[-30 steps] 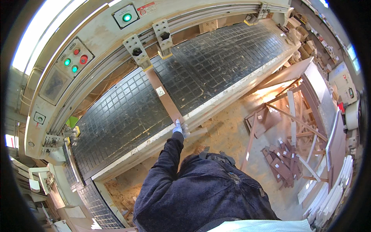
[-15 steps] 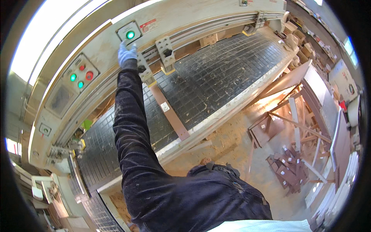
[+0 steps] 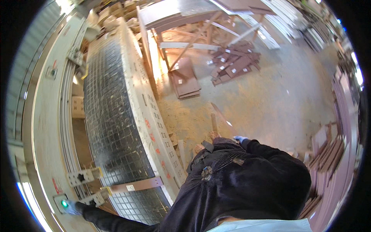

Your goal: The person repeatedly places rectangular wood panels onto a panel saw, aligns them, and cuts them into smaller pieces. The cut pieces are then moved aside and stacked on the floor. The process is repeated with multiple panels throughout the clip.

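Observation:
My left hand point(image 3: 72, 207), in a pale glove, reaches to the machine's side panel at the lower left. Its fingers stretch to the lit green button point(image 3: 64, 203) and appear to touch it. A narrow brown board point(image 3: 145, 184) with a white label lies across the black gridded bed point(image 3: 112, 112). One end of the board meets the metal clamp block point(image 3: 96, 198); a second block point(image 3: 81, 177) sits beside it. My right hand point(image 3: 240, 138), also gloved, hangs by my body over the floor, its fingers extended and no object visible in them.
The bed's pale edge point(image 3: 145, 116) runs along my left. A pile of brown offcuts point(image 3: 235, 62) and flat brown panels point(image 3: 184, 79) lie on the dusty floor point(image 3: 278, 104). A wooden frame table point(image 3: 185, 19) stands beyond them, and stacked brown boards point(image 3: 328, 166) are at the right.
The view has swung to the right, showing more floor and the board stacks. My left hand stays by the green button. My right hand has come into view.

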### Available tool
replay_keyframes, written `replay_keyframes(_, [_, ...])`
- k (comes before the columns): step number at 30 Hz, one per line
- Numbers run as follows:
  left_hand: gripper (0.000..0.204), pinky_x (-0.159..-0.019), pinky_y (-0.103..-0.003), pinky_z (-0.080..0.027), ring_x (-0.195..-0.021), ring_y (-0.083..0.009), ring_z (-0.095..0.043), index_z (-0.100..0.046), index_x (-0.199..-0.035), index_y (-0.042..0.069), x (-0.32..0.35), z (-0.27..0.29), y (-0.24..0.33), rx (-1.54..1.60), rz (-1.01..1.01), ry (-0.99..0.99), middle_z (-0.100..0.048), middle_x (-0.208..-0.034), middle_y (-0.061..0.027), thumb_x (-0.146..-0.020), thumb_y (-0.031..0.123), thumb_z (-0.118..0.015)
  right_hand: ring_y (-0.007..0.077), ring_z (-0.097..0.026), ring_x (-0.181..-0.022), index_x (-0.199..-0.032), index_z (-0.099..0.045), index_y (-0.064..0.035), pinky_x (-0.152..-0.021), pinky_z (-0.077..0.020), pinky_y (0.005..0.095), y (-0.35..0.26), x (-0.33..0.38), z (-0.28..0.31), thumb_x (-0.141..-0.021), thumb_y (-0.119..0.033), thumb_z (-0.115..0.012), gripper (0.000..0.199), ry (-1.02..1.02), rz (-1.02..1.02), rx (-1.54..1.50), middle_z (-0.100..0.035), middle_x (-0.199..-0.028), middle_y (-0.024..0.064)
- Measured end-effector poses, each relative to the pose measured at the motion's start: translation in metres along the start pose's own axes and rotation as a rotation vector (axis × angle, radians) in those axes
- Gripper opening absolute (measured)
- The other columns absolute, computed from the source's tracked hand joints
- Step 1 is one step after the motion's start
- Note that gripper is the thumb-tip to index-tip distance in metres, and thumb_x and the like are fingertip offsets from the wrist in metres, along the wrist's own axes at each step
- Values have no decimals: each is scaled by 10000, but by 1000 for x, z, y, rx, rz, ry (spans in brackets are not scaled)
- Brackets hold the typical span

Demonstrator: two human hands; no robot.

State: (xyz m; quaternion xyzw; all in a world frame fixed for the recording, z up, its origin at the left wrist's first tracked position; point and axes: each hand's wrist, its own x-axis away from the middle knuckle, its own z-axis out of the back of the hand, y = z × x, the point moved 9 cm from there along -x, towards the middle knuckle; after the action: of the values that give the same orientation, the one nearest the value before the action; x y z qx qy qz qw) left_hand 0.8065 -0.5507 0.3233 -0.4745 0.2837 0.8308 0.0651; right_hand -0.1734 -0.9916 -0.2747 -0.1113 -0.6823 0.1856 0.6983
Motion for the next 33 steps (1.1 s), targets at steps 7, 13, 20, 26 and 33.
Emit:
replay_keyframes(7, [325,-847,-316,-467,-1004,-203,-518,-537,-1149,79,329,42,247,1052,220,-289,-535,-1083,-74,-835,145,-582,192,-479,-534,-765,-592,-77,-546,-460,388,-83,38,4,-657,-444,-764,419,271,47,-11,-509,-642,43])
replay_keyframes(13, [360,-1013,-389,-366,-1156,-267,-456,-541,-1118,54,524,92,333,503,-75,-762,-478,-1224,-117,-788,131,-662,226,-539,-731,-981,-622,-40,-633,-471,440,-229,7,29,-671,-444,-759,528,313,239,-274,-557,-830,84])
replay_keyframes(20, [403,-994,-420,-375,-1137,-314,-473,-548,-1126,62,585,168,336,302,87,-794,-483,-1228,-150,-757,154,-681,313,-388,-1259,-1435,-188,-223,-955,-328,605,-507,42,-86,-765,-744,-466,894,-444,323,-354,-352,-1412,143])
replay_keyframes(26, [404,-978,-407,-387,-1133,-316,-492,-575,-1100,95,652,237,363,117,316,-800,-542,-1195,-145,-728,205,-686,233,-559,-932,-1197,-506,-287,-780,-463,502,-396,11,-263,-852,-551,-531,435,-909,111,394,-566,-1164,10])
replay_keyframes(33, [416,-937,-408,-425,-1106,-328,-516,-567,-1101,133,747,387,301,-219,766,-647,-541,-1196,-142,-736,283,-701,240,-583,-869,-1204,-500,-234,-683,-467,462,-114,13,-240,-841,-448,-577,429,-961,-165,1281,-583,-1148,25])
